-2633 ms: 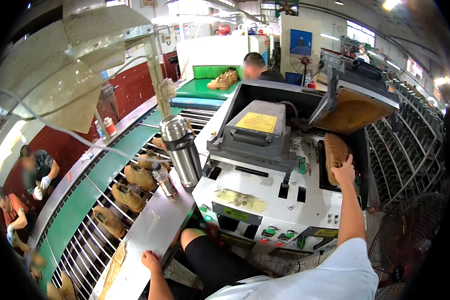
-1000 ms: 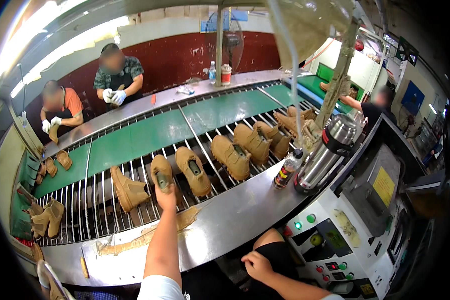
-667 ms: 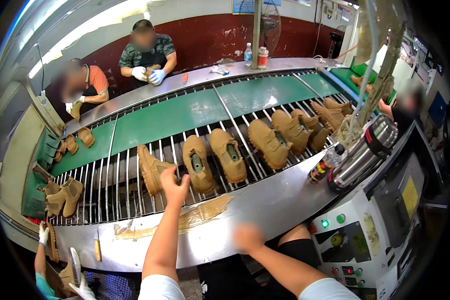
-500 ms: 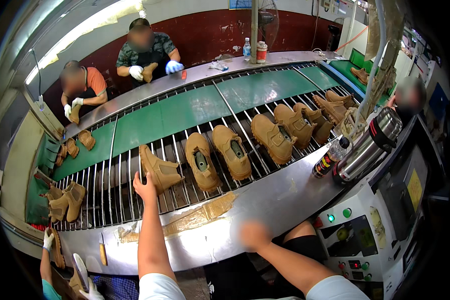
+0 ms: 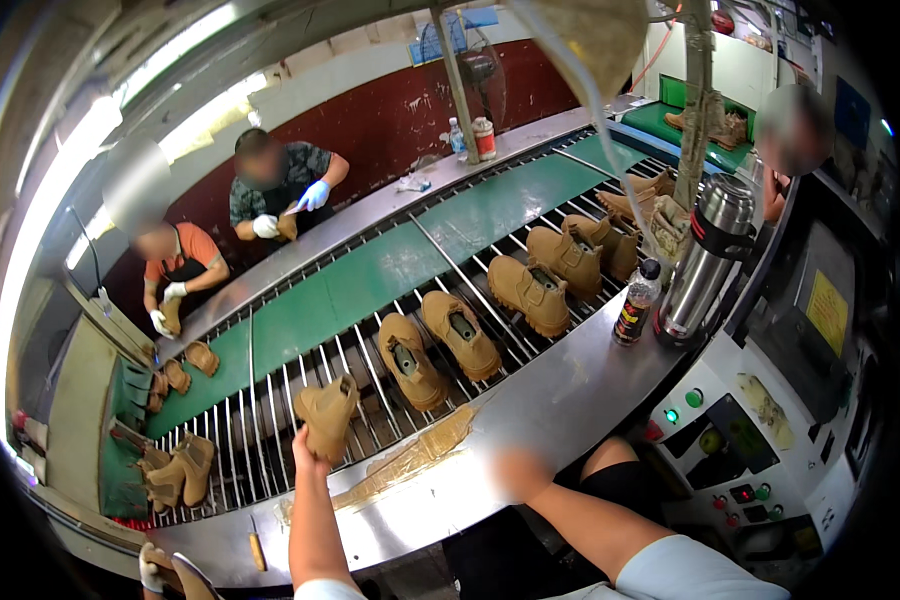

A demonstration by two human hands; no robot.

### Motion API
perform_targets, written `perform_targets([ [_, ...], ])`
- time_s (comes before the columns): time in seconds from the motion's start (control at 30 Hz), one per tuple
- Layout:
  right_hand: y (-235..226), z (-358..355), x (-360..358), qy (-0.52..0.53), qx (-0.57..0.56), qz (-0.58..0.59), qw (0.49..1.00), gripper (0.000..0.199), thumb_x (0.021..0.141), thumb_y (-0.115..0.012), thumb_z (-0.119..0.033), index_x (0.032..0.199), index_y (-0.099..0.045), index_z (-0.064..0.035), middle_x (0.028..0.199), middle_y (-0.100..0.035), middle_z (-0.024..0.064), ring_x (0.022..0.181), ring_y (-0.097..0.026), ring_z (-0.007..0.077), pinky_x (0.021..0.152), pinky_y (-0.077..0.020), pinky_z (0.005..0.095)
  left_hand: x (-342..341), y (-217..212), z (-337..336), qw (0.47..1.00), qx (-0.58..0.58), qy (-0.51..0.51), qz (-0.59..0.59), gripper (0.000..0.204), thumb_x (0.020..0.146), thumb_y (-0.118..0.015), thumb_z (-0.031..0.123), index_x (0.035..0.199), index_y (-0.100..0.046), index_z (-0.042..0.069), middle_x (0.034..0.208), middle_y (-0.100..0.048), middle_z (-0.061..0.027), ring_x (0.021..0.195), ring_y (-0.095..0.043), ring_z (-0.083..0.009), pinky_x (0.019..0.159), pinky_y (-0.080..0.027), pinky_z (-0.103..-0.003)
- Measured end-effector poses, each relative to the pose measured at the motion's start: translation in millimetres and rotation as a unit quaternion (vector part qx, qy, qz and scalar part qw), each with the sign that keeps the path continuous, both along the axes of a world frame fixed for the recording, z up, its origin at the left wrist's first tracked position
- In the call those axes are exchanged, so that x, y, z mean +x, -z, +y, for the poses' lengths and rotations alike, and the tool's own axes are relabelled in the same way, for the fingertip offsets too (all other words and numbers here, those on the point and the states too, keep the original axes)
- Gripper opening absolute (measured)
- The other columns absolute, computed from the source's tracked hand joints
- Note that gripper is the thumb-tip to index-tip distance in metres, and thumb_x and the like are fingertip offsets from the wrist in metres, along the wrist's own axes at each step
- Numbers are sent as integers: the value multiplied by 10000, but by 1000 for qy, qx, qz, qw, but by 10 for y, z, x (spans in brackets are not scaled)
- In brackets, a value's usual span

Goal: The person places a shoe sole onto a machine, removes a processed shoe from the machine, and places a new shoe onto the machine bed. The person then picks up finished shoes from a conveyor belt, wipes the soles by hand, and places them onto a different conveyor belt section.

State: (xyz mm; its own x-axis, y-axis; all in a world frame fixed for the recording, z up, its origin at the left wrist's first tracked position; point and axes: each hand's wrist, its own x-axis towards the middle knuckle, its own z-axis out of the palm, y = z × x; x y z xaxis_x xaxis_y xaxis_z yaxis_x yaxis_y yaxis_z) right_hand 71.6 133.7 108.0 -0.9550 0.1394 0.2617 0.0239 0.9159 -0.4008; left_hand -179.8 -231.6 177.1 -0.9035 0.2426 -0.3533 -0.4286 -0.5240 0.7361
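Observation:
My left hand (image 5: 311, 452) grips a tan ankle boot (image 5: 326, 414) from below, its shaft tilted up and its toe pointing left, over the near side of the metal roller conveyor (image 5: 260, 432). My right hand (image 5: 519, 474) hovers by the steel ledge, too blurred to show its fingers. Beside the held boot, a tan shoe (image 5: 410, 372) lies tipped with its opening showing. Another tan shoe (image 5: 462, 335) follows it, then more tan footwear (image 5: 530, 293) in a row to the right.
Near my left arm, a wooden-handled knife (image 5: 257, 550) lies on the steel ledge (image 5: 390, 525). A dark bottle (image 5: 634, 308) and a steel thermos (image 5: 703, 262) stand right. A green belt (image 5: 360, 262) runs behind; across it two gloved people handle footwear. A control panel (image 5: 730, 450) sits lower right.
My left hand has taken hold of the boot and raised it, turning its shaft upward. My view has tilted. Across the belt, one co-worker's gloved hands have come together at a shoe.

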Motion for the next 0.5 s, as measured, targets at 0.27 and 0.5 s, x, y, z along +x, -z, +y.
perform_targets([
  [0.27,-253,28,66,-30,-90,-105,990,187,830,-569,-157,983,-620,-61,785,-637,99,737,-605,229,668,-481,384,2389,-272,333,991,128,-37,-11,675,863,-336,477,1339,-441,11,1275,-525,-234,1081,-554,-467,836,-484,-628],
  [0.5,-917,-170,723,-205,-793,-90,566,504,968,-499,-321,1387,-391,-64,1234,-582,90,1107,-552,215,928,-433,343,3458,-1026,1728,903,397,161,-19,609,911,-439,489,1353,-458,71,1330,-505,-192,1148,-529,-441,824,-504,-580],
])
